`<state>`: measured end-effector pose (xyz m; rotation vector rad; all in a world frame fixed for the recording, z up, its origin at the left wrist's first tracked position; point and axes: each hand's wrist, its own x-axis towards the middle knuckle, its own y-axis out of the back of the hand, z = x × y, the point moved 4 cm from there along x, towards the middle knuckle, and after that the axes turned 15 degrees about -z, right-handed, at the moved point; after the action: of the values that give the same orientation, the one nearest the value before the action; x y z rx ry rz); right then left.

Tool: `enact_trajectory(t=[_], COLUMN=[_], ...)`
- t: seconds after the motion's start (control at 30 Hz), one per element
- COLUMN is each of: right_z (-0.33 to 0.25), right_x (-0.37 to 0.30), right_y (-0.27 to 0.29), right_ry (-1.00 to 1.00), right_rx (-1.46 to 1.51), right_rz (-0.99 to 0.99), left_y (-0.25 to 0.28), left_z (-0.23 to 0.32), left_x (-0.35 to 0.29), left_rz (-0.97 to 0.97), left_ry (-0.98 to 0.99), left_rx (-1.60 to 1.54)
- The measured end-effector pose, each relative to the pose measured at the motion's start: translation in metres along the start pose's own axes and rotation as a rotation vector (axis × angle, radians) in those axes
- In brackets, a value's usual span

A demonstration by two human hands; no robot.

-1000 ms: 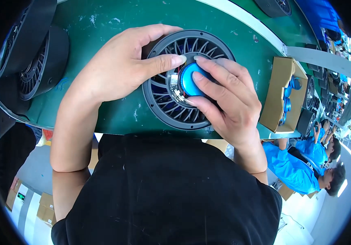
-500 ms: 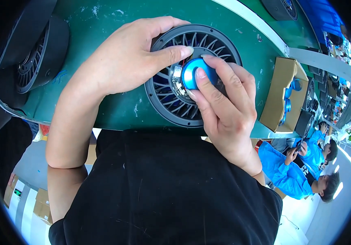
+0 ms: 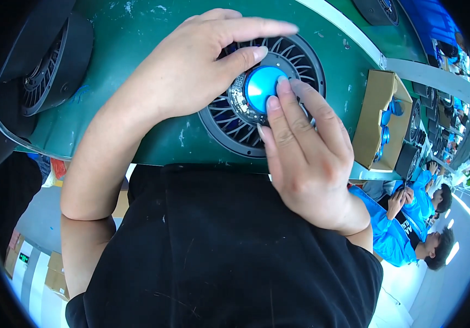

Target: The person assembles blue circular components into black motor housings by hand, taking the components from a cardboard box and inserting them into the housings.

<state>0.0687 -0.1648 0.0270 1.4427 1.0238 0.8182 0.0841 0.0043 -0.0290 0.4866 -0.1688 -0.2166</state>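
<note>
A black spoked wheel lies flat on the green table, with a circuit board showing at its hub. Over the hub sits a round, shiny blue cap. My right hand has its fingers stretched out, the fingertips resting on the cap's right part and the thumb tip near its lower edge. Across the wheel's upper left lies my left hand, index finger extended past the rim and thumb tip just above the cap. Its remaining fingers are mostly hidden.
An open cardboard box holding several blue caps stands to the right on the table. Large black wheels stand at the left. A grey metal rail runs at the right, beyond it people in blue jackets.
The blue cap, tilted and pinched in my right hand before, now sits flatter over the hub with fingers laid on it. My left index finger has lifted and stretched out. The wheel has shifted slightly.
</note>
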Motion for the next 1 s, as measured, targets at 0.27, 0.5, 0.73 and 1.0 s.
enact_trajectory(t=[0.27, 0.5, 0.73, 1.0], right_z=[0.015, 0.006, 0.006, 0.044], right_x=[0.004, 0.008, 0.011, 0.022], right_y=[0.003, 0.016, 0.013, 0.014], right_ry=[0.072, 0.290, 0.513, 0.491], right_rx=[0.049, -0.149, -0.322, 0.082], right_rz=[0.085, -0.060, -0.042, 0.147], left_y=[0.004, 0.001, 0.001, 0.000], left_z=[0.009, 0.009, 0.007, 0.002], left_x=[-0.010, -0.006, -0.007, -0.008], left_rz=[-0.154, -0.156, -0.143, -0.117], left_ry=[-0.026, 0.012, 0.017, 0.029], left_rx=[0.142, 0.104, 0.129, 0.107])
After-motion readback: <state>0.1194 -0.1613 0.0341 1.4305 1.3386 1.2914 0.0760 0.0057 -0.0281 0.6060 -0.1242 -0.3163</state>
